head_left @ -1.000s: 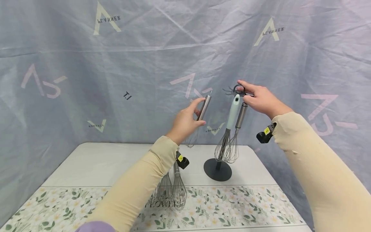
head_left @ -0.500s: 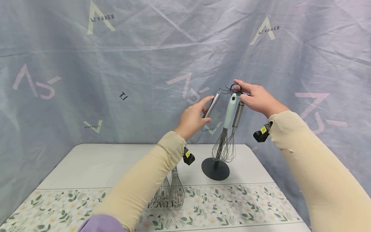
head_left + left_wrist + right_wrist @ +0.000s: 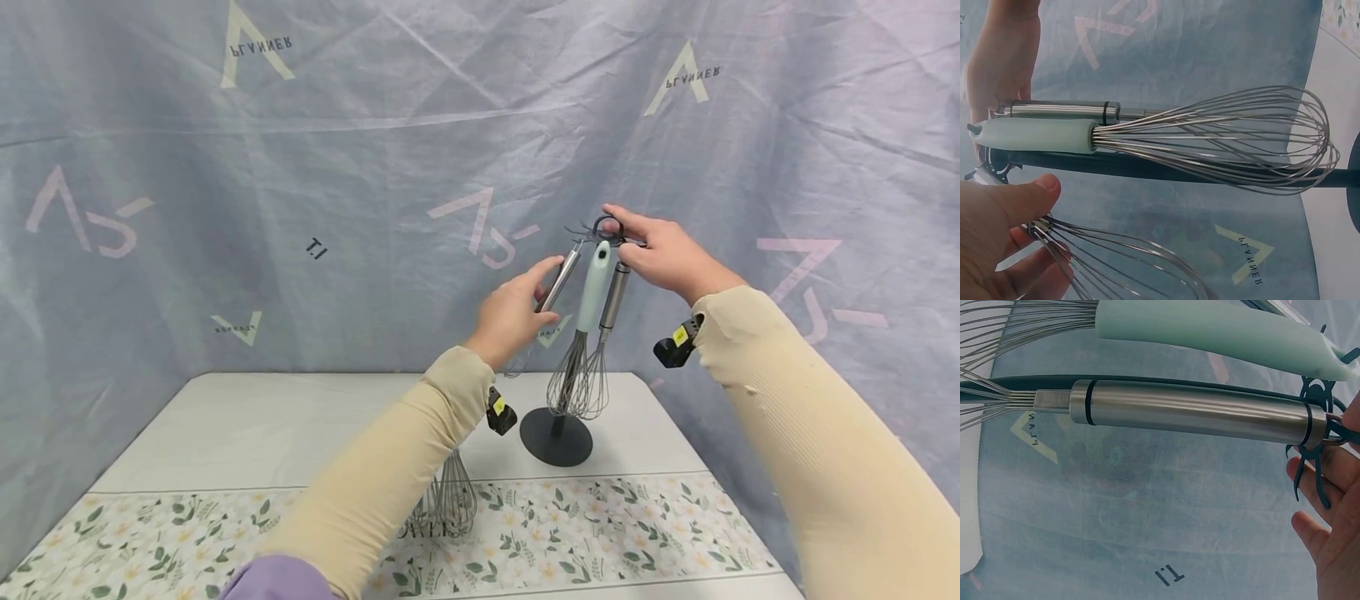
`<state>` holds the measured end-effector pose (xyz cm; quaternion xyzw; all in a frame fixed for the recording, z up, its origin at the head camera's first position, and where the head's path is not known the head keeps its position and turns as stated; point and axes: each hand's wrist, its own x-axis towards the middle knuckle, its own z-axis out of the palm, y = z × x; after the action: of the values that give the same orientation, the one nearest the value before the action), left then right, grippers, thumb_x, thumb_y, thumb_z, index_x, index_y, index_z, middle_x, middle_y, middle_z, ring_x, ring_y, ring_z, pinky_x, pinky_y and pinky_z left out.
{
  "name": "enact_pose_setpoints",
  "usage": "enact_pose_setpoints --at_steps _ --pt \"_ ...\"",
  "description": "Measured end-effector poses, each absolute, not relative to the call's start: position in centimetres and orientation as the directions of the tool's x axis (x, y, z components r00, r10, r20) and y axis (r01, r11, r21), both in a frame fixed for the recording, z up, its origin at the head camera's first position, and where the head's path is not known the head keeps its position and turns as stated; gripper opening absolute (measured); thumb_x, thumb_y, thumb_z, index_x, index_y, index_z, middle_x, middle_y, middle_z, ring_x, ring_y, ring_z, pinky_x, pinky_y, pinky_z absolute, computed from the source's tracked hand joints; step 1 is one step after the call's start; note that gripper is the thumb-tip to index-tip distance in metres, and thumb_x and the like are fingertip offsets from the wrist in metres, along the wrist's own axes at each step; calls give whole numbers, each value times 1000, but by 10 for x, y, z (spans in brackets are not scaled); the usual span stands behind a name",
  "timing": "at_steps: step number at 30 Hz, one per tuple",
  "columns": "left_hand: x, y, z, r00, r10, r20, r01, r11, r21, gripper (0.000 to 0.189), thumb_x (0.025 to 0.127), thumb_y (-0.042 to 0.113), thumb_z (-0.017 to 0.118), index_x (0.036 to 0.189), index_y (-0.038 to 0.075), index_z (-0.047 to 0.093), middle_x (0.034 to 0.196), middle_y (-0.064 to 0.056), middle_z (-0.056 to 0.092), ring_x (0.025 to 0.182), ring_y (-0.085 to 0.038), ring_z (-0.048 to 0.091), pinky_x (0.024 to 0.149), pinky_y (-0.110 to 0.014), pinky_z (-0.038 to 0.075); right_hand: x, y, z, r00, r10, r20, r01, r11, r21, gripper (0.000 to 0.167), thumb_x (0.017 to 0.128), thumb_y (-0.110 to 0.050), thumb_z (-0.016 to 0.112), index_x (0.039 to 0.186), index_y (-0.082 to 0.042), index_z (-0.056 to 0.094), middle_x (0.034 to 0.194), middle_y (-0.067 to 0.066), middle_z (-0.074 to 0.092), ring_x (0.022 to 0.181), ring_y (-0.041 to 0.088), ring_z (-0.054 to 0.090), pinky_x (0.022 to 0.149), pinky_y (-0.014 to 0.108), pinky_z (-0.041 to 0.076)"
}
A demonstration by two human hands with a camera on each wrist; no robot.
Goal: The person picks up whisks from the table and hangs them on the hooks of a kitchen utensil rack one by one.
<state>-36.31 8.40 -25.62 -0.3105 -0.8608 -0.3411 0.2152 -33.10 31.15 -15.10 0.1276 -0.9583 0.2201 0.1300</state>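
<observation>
My left hand (image 3: pixel 513 321) grips a steel-handled whisk (image 3: pixel 561 281) in the air, its handle tilted and its hanging loop close to the hooks of a dark utensil stand (image 3: pixel 557 450). The wires of this whisk hang below my fingers in the left wrist view. My right hand (image 3: pixel 671 254) holds the stand's top by its ring and hooks (image 3: pixel 1316 450), thumb in front and fingers behind. On the stand hang a whisk with a mint-green handle (image 3: pixel 596 292) and another whisk with a thick steel handle (image 3: pixel 1197 412), side by side.
More whisks (image 3: pixel 456 500) lie on the floral part of the table (image 3: pixel 247 417), partly hidden by my left sleeve (image 3: pixel 397 450). A grey-blue printed cloth (image 3: pixel 360 167) hangs behind the table. The stand's round base rests near the table's far right.
My left hand has moved right with the whisk, bringing its top from well left of the stand to right beside the hooks. My right hand keeps its hold on the stand's top.
</observation>
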Motion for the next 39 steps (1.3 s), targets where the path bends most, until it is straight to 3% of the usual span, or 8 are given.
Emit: enact_pose_setpoints --at_steps 4,10,16,21,28,32,38,39 --pt "-365 87 -262 -718 374 587 684 535 495 91 83 20 86 156 39 36 103 7 62 67 -12 56 56 -31 44 -332 312 -152 -930 -191 313 -308 870 -384 71 96 -14 35 163 -32 18 158 9 41 149 34 30 101 55 38" --pt "-367 92 -273 -740 371 561 672 455 585 88 87 14 82 157 32 33 107 1 68 66 -13 60 59 -31 49 -334 314 -155 -928 -191 319 -313 866 -391 72 96 -14 36 163 -32 19 158 9 42 148 34 31 99 54 38" --pt "-371 91 -292 -759 374 532 651 418 634 75 91 19 79 154 25 39 102 2 67 66 -10 62 60 -31 51 -336 314 -156 -924 -195 329 -321 863 -390 72 95 -14 36 163 -33 20 157 8 43 148 34 32 100 53 38" --pt "-373 87 -315 -793 401 459 605 426 672 74 91 27 78 154 24 38 109 -1 67 78 -12 64 67 -32 53 -335 315 -156 -923 -199 329 -324 863 -387 72 95 -14 35 162 -34 19 158 8 43 148 34 31 98 53 37" --pt "-377 72 -361 -852 388 352 506 440 742 82 91 38 77 158 25 32 135 -9 59 113 -27 63 89 -45 53 -336 317 -157 -923 -208 323 -327 866 -378 73 96 -13 34 162 -35 16 158 6 42 148 34 31 87 49 34" --pt "-374 53 -382 -874 382 300 453 417 788 79 94 46 71 159 26 30 137 -9 56 119 -29 59 92 -48 51 -336 316 -158 -926 -206 317 -323 867 -379 73 96 -13 34 162 -36 15 159 5 41 145 34 35 86 49 34" --pt "-364 15 -400 -906 311 287 402 415 816 71 97 46 66 157 25 34 132 -11 59 122 -30 55 96 -51 48 -337 318 -159 -919 -210 332 -327 877 -351 72 96 -13 32 162 -36 15 158 5 42 122 32 46 79 47 35" --pt "-362 9 -403 -912 296 285 392 413 822 69 98 45 66 156 25 35 131 -10 59 123 -31 55 96 -51 48 -337 318 -159 -921 -209 328 -325 876 -357 71 97 -14 30 162 -36 15 158 5 42 127 32 45 81 48 36"
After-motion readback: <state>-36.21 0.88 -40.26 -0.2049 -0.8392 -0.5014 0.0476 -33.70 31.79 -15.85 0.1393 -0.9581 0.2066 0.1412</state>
